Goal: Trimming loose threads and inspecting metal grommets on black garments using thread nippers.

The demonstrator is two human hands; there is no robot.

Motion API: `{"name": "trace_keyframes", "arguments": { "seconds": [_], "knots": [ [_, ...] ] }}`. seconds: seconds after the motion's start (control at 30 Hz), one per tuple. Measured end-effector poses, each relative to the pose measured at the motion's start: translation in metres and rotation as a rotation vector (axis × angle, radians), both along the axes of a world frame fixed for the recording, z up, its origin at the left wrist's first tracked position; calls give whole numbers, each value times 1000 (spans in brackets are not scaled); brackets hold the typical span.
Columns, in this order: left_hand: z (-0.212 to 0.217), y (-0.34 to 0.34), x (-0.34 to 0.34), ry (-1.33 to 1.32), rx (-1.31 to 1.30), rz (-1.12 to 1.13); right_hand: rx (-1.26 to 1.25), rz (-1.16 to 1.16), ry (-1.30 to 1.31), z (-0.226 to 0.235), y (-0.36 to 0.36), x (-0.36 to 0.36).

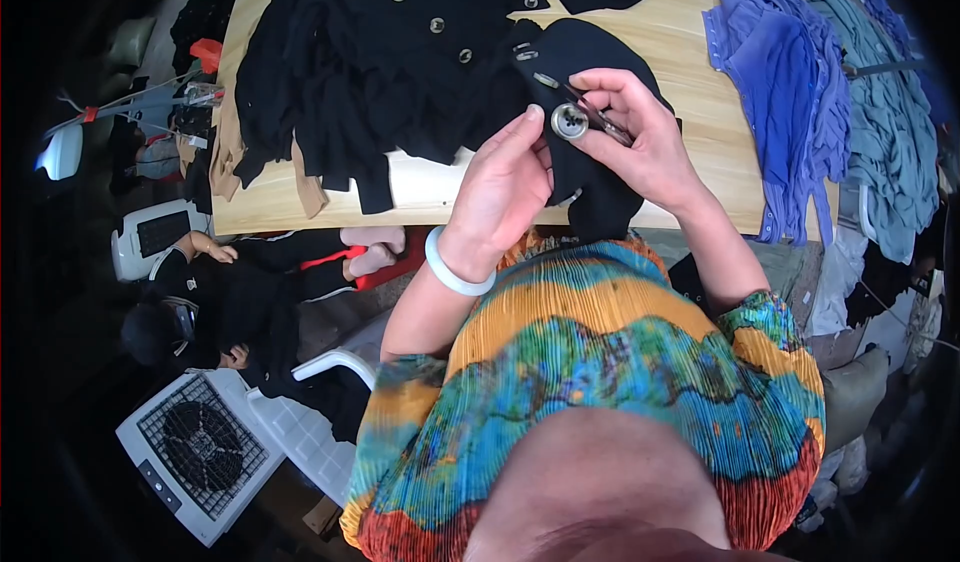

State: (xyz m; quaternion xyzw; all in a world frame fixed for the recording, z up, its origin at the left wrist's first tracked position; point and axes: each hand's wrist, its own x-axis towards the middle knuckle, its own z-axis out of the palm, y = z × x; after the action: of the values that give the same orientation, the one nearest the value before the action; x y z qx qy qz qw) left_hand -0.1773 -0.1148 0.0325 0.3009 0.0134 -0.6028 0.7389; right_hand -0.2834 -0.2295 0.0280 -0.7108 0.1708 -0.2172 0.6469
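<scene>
A black garment [600, 52] with large round buttons lies along the table's near edge, part of it raised between my hands. My left hand [505, 167], a pale bangle at its wrist, is closed on the black cloth. Beside its fingertips is a round button [570, 120] with a shiny rim and dark middle. My right hand [640, 137] is closed on a slim dark metal tool [610, 128] that looks like thread snips. Its thumb lies close to the button; the blades are partly hidden by my fingers.
More black garments [340, 72] cover the left of the wooden table [700, 152]. Blue-purple garments [780, 92] hang over its right end, with grey-green cloth [870, 102] beyond. At lower left, a person in black [270, 312] sits near a white fan unit [205, 452].
</scene>
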Motion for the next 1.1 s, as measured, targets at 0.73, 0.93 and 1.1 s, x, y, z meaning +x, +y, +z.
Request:
{"name": "trace_keyframes", "arguments": {
  "seconds": [0.73,0.93,1.1],
  "knots": [
    [-12,20,4,-1,-286,-86,-650,23,-168,35,2,-10],
    [-14,23,3,2,-445,-69,-526,-131,-223,44,-7,-15],
    [-14,22,3,37,-480,-110,-496,-56,-235,39,-3,-19]
  ]
}}
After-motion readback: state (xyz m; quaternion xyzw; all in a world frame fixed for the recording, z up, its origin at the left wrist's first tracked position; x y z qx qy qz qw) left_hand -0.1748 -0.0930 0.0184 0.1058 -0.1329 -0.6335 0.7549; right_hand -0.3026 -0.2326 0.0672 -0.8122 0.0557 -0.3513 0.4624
